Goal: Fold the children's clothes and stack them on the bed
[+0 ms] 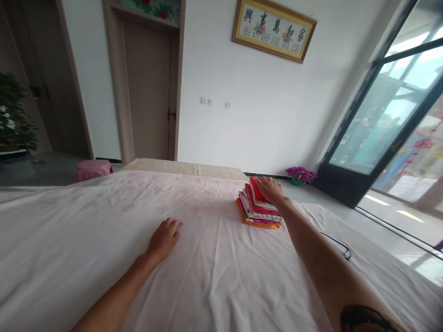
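Note:
A stack of folded, brightly coloured cloth-like pieces [258, 213], in red, white, pink and orange, lies on the white sheet [194, 258]. My right hand [269, 188] rests flat on top of the stack, touching its red top piece; its fingers reach toward the far side. Whether they pinch any fabric is hard to see. To the left, apart from the stack, my left hand [164, 240] lies on the sheet with loosely bent fingers and nothing in it. The sheet has faint pink flower prints and some wrinkles.
Right of my right forearm lies a thin black wire with a looped end [347, 253]. Beyond the sheet are a pink stool [93, 169], a pot of purple flowers [300, 175] and a leafy plant [14, 115]. A glass door [377, 110] stands at the right.

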Tool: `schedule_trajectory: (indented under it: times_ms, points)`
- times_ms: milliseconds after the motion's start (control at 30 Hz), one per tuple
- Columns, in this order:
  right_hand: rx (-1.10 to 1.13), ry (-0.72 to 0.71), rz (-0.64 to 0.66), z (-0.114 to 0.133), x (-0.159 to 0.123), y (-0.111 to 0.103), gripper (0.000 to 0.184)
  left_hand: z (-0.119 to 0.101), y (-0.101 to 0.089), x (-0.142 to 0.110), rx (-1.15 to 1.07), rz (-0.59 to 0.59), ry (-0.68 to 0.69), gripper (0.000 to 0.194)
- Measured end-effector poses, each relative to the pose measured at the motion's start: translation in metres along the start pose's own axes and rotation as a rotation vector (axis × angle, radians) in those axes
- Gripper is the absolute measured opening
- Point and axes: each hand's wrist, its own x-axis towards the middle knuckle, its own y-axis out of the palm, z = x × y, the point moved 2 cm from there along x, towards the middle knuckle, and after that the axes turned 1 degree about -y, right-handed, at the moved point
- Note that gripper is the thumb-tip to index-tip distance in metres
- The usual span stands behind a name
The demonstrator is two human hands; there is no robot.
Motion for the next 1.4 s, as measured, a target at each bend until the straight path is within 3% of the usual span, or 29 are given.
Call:
schedule_trajectory:
  times_ms: [100, 167, 267, 400, 500, 633, 833, 1400]
  points:
    - [0.033, -0.093, -0.175, 0.032, -0.027, -0.017, 0.045, -0.002, -0.003, -0.012, 0.217, 0.087, 0.140, 0.048]
    - [0.096, -0.198, -0.144, 0.066, -0.059, -0.016, 0.044, 0.008, -0.007, -0.019, 0.275, 0.152, 0.147, 0.053]
    - [0.166, -0.315, 0.161, 0.120, -0.120, 0.009, 0.045, 0.037, -0.020, -0.031, 0.329, 0.206, 0.104, 0.058]
    - [0.192, -0.180, 0.473, 0.158, -0.181, 0.059, 0.059, 0.086, -0.046, -0.054, 0.418, 0.154, -0.037, 0.062]
    - [0.201, -0.091, 0.491, 0.162, -0.198, 0.081, 0.061, 0.119, -0.064, -0.078, 0.501, 0.091, -0.193, 0.064]
    - [0.232, -0.065, 0.408, 0.157, -0.200, 0.087, 0.059, 0.142, -0.079, -0.105, 0.560, -0.003, -0.319, 0.065]
    - [0.259, -0.060, 0.340, 0.157, -0.205, 0.082, 0.051, 0.134, -0.089, -0.123, 0.519, -0.016, -0.376, 0.065]
    - [0.277, -0.036, 0.292, 0.156, -0.210, 0.074, 0.045, 0.128, -0.098, -0.125, 0.460, -0.006, -0.382, 0.062]
